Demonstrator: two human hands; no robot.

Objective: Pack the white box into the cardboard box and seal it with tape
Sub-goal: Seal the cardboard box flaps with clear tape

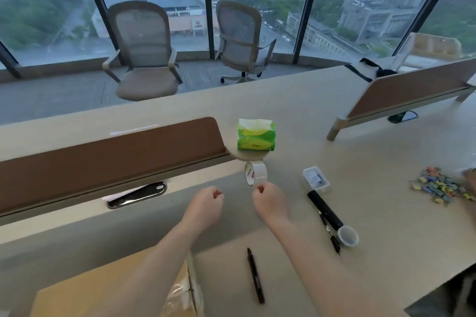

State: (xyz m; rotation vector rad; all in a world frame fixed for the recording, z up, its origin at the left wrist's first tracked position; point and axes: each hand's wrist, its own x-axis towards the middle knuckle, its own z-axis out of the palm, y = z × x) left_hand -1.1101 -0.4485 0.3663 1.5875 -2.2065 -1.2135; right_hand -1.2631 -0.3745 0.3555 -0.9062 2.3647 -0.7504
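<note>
Centre frame, we pinch the upright tape roll [255, 174] by its lower edge with our right hand [269, 202]. Left hand [204, 202] clenched beside it, nothing visible inside. Cardboard box [103, 296] lower left.

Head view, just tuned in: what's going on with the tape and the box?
The person's right hand pinches the tape roll by its lower edge, holding it upright over the desk. The left hand is curled beside it, apart from the roll; whether it holds a clear tape end cannot be told. The cardboard box lies at the desk's near edge and looks closed, with clear tape showing at its right side. No white box is in view.
</note>
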